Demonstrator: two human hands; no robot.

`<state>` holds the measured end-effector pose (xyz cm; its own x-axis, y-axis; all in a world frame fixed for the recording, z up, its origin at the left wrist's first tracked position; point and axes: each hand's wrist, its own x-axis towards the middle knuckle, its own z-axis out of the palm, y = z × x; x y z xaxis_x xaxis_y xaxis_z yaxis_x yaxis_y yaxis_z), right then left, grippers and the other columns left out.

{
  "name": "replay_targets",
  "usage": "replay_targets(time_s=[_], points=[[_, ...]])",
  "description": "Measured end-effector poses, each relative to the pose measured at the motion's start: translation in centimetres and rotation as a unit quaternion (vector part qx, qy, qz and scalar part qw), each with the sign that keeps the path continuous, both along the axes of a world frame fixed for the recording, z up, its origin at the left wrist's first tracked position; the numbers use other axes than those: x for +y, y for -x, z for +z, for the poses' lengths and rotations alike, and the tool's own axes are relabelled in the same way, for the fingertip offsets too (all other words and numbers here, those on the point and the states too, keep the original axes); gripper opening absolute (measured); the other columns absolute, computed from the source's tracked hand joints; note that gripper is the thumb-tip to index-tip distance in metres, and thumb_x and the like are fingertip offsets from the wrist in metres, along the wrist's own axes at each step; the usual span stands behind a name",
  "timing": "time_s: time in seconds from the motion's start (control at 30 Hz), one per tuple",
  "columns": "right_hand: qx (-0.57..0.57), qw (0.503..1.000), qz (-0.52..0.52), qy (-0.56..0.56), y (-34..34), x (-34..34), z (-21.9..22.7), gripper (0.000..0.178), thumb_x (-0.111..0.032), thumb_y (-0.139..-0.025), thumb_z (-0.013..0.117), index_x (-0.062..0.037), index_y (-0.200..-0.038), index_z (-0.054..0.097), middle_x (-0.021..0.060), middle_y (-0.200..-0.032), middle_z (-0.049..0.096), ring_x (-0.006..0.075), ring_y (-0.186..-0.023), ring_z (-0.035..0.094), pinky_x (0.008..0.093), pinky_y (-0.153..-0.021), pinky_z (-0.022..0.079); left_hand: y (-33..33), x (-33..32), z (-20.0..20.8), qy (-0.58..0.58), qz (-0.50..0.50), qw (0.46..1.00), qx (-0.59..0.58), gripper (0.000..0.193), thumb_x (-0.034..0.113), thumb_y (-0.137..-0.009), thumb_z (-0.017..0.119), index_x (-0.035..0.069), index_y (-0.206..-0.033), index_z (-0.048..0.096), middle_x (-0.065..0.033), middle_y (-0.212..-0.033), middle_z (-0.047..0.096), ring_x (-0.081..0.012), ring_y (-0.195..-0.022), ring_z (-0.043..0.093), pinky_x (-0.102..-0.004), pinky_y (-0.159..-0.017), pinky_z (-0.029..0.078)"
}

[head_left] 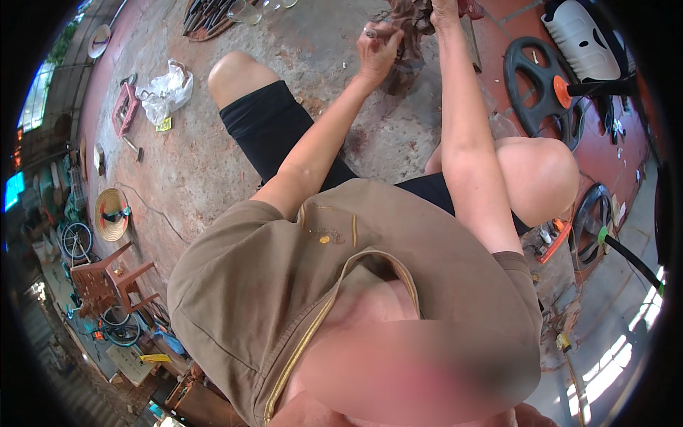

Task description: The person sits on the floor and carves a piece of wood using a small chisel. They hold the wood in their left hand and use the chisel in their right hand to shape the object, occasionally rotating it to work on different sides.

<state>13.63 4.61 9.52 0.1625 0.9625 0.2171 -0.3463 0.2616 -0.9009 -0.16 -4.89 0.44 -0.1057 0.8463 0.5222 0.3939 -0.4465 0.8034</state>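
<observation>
A brown carved wooden piece (408,60) stands on the concrete at the top of the view, between my two hands. My left hand (379,51) is at its left side with fingers curled closed. Something small and dark shows at those fingers, too little of it to name. On the other side, my right hand (445,16) is closed against the upper part of the carving, partly cut off by the top edge, so what it grips cannot be made out. A dark red object (471,8) shows just beyond it.
Rows of dark slim tools lie on a round mat (213,20), with glasses (245,12) beside it. Left are a plastic bag (167,92), a pink crate (126,110), a hammer (132,149), a straw hat (112,215) and a brown chair (96,281). Fan bases (523,78) stand right.
</observation>
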Motion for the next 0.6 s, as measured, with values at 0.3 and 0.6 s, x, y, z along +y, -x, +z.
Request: replay_targets(time_s=[0.3,0.6], points=[[-0.002,1.0,-0.003,0.003,-0.2,0.0,-0.1,0.019,-0.024,-0.087,0.067,-0.0097,-0.075,0.064,0.0027,-0.065,0.063,0.0102,-0.056,0.056,0.0244,-0.054,0.043,0.5,-2.3,1.1,0.196,-0.082,0.977,-0.002,0.017,0.018,-0.081,0.073,0.002,-0.085,0.073,-0.0071,-0.071,0.069,-0.0171,-0.067,0.064,-0.0298,-0.063,0.05],[-0.002,1.0,0.001,0.004,0.3,0.3,-0.1,0.019,-0.024,-0.087,0.067,-0.0098,-0.076,0.064,0.0029,-0.065,0.063,0.0103,-0.056,0.056,0.0245,-0.053,0.043,0.2,-2.1,0.5,0.042,-0.026,0.999,-0.002,0.013,0.013,-0.08,0.073,0.002,-0.086,0.074,-0.0073,-0.073,0.07,-0.0175,-0.066,0.064,-0.0322,-0.061,0.05]])
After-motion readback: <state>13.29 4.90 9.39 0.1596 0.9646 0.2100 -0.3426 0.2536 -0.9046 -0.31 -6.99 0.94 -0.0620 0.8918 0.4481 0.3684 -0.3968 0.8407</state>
